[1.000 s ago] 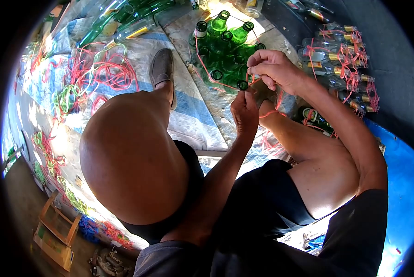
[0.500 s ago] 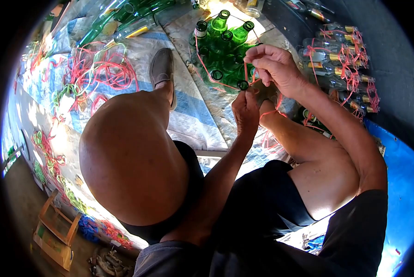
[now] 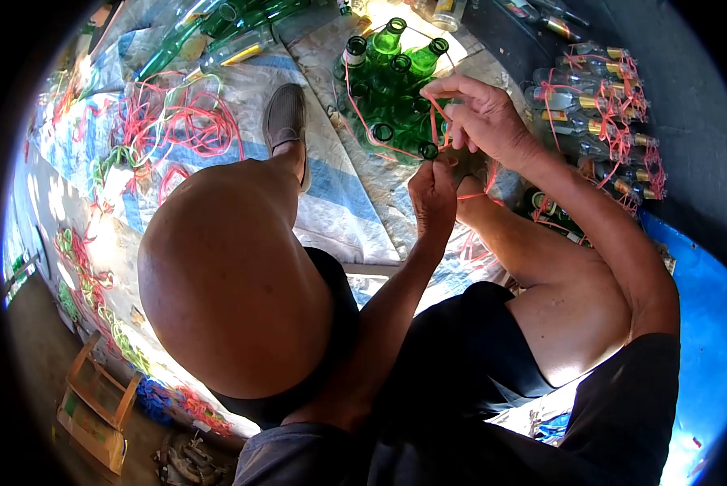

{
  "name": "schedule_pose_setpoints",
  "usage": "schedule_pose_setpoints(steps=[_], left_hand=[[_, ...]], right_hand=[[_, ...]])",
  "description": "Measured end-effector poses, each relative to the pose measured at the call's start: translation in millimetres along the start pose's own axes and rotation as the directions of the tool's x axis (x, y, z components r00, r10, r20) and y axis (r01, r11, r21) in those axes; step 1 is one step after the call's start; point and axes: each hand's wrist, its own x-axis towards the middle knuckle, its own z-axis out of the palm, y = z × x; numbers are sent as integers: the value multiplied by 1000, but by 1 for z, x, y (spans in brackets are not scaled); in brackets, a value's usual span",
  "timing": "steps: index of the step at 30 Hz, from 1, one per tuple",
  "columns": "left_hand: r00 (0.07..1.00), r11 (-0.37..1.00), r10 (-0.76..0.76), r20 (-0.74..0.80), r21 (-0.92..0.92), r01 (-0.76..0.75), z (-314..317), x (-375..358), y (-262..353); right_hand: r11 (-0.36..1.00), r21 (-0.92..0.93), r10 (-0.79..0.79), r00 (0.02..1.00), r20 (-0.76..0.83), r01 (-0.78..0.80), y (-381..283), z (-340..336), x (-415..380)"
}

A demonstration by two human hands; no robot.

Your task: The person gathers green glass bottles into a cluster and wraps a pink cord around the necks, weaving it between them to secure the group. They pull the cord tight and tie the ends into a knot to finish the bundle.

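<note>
Several green glass bottles [image 3: 399, 89] stand upright in a tight cluster on the sheet between my feet. Red plastic string [image 3: 349, 93] runs round their necks. My right hand [image 3: 493, 121], at the cluster's right side, pinches a stretch of this string and holds it raised in a loop. Beside the nearest bottle neck [image 3: 428, 151], my left hand [image 3: 433, 190] is closed with thumb and finger together on the string, close against the glass. The exact grip of the left fingertips is partly hidden.
Bundles of clear bottles [image 3: 590, 101] tied with red string lie at the right. A tangle of red string [image 3: 177, 121] spreads over the striped sheet [image 3: 331, 182] on the left. Loose green bottles [image 3: 185, 36] lie at the back left. A wooden frame [image 3: 96, 413] stands lower left.
My right hand has shifted slightly left, and the raised string now forms a wider loop over the bottles. My left hand has stayed almost in place.
</note>
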Motion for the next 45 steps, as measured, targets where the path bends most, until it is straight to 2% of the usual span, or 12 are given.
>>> schedule_pose_setpoints(steps=[7,10,13,19,25,34,40,45], left_hand=[[1000,999,-21,10,-41,21,-1,1,-1],[998,997,-56,14,-58,56,-1,1,-1],[998,995,-64,26,-77,66,-2,1,-1],[997,989,-72,23,-127,74,-2,2,-3],[995,982,-101,12,-157,102,-1,3,-3],[990,977,-139,17,-160,140,-2,4,-3],[989,981,-146,8,-126,146,-3,5,2],[992,984,-125,-5,-128,123,-3,3,4]], right_hand=[[984,-162,-78,997,-24,73,0,6,3],[930,-336,-156,988,0,147,8,2,9],[681,-564,-528,847,64,467,19,4,20],[587,-651,-485,853,192,480,5,5,18],[444,-710,-508,806,303,547,5,5,22],[377,-733,-447,804,391,566,1,4,31],[439,-697,-423,815,397,567,2,5,34],[557,-645,-390,851,353,523,6,6,37]])
